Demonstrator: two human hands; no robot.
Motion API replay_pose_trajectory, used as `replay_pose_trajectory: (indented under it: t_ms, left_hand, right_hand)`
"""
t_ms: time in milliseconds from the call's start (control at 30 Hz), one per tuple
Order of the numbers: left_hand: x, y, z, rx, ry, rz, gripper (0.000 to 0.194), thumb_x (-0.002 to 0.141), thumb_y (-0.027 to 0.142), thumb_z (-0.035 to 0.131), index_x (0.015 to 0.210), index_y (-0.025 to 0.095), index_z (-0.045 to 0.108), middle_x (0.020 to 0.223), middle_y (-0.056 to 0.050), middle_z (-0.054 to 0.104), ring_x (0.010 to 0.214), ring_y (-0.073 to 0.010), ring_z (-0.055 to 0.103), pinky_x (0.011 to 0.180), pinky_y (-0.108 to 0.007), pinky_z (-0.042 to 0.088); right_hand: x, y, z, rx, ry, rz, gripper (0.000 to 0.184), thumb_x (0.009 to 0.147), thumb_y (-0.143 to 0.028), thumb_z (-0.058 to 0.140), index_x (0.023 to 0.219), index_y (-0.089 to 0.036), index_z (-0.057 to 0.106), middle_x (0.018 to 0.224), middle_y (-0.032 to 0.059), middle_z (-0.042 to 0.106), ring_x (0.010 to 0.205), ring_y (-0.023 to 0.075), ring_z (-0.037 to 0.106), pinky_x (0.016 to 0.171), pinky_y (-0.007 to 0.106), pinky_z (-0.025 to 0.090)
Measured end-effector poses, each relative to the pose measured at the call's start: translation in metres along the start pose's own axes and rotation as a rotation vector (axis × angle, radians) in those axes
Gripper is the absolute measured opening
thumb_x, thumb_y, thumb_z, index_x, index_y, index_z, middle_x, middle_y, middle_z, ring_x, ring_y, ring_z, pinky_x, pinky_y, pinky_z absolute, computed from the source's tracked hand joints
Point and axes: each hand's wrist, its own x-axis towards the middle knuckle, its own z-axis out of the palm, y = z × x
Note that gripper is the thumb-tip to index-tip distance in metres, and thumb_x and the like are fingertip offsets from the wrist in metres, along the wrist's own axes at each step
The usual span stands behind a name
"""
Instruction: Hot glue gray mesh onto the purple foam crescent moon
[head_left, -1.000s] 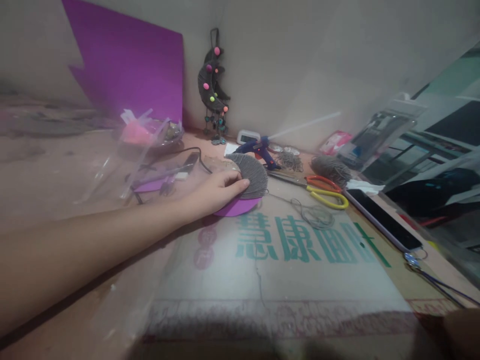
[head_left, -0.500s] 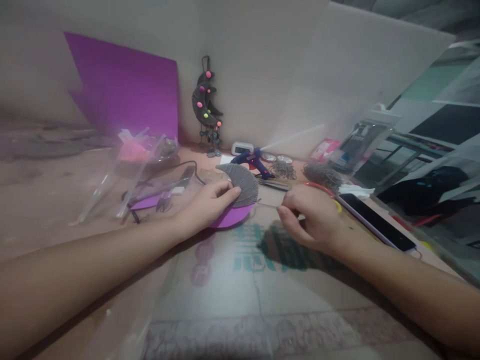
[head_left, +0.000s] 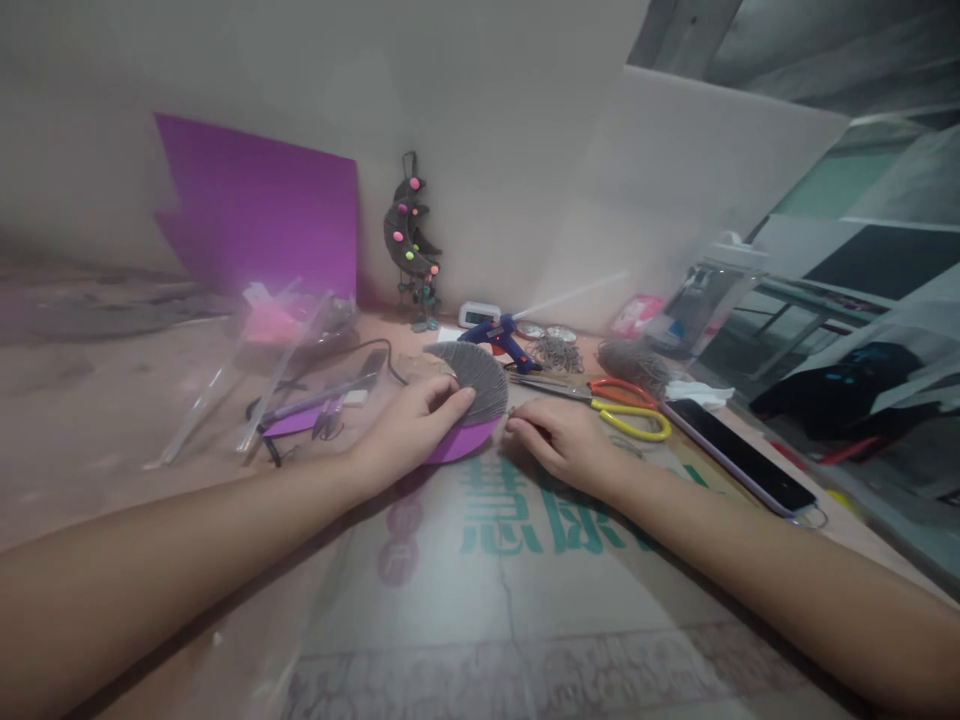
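A purple crescent shape (head_left: 463, 440), partly wrapped in rows of grey yarn (head_left: 484, 375), lies at the middle of the work surface. My left hand (head_left: 424, 415) grips it from the left, its thumb pressed on the wrapped part and the other fingers mostly hidden. At the crescent's right edge, my right hand (head_left: 562, 440) is closed in a pinch on the yarn's loose end, which barely shows between the fingertips. Scissors (head_left: 634, 408) with orange and yellow handles lie just beyond the right hand.
Behind the crescent stand a blue glue gun (head_left: 501, 335) and a small white clock (head_left: 478, 315). A decorated moon hanging (head_left: 409, 230) and purple sheet (head_left: 262, 215) lean at the wall. To the right are a yarn ball (head_left: 634, 368), phone (head_left: 739, 455) and clear bottle (head_left: 701, 300).
My right hand has moved left to the crescent's edge, uncovering the scissors' handles. The stretched yarn strand is now short. My left hand keeps its hold; the camera view has tilted slightly.
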Motion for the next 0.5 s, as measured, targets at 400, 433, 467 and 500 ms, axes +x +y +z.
replay_pose_trajectory:
  t_ms: [400, 433, 467, 500]
  left_hand:
    - [-0.002, -0.001, 0.001, 0.038, -0.072, 0.009, 0.036, 0.089, 0.045, 0.044, 0.064, 0.018, 0.045, 0.066, 0.002, 0.048, 0.062, -0.0126, 0.043, 0.057, -0.025, 0.033]
    - [-0.002, -0.001, 0.001, 0.043, -0.076, 0.005, 0.037, 0.089, 0.046, 0.044, 0.064, 0.018, 0.045, 0.066, 0.002, 0.048, 0.062, -0.0128, 0.044, 0.057, -0.025, 0.033]
    - [-0.002, -0.001, 0.002, 0.045, -0.08, 0.001, 0.038, 0.088, 0.047, 0.044, 0.063, 0.018, 0.045, 0.065, 0.002, 0.048, 0.061, -0.0129, 0.044, 0.057, -0.025, 0.033]
    - [-0.002, -0.002, 0.002, 0.045, -0.083, -0.002, 0.038, 0.088, 0.047, 0.044, 0.064, 0.018, 0.046, 0.065, 0.002, 0.049, 0.061, -0.0131, 0.045, 0.056, -0.025, 0.033]
  right_hand:
    - [0.002, -0.012, 0.003, 0.35, 0.005, 0.281, 0.026, 0.091, -0.028, 0.048, 0.072, -0.017, 0.061, 0.067, 0.0, 0.062, 0.063, 0.0126, 0.055, 0.061, 0.023, 0.041]
    - [0.003, -0.012, 0.002, 0.37, 0.007, 0.294, 0.027, 0.091, -0.028, 0.048, 0.072, -0.016, 0.061, 0.066, -0.0003, 0.062, 0.062, 0.0123, 0.055, 0.06, 0.023, 0.041]
    - [0.003, -0.012, 0.001, 0.386, 0.007, 0.301, 0.027, 0.091, -0.028, 0.048, 0.07, -0.016, 0.061, 0.065, -0.0005, 0.062, 0.061, 0.0121, 0.055, 0.06, 0.023, 0.041]
    - [0.003, -0.013, 0.0, 0.395, 0.008, 0.305, 0.027, 0.091, -0.027, 0.048, 0.069, -0.017, 0.061, 0.065, -0.0007, 0.062, 0.061, 0.0119, 0.055, 0.06, 0.022, 0.041]
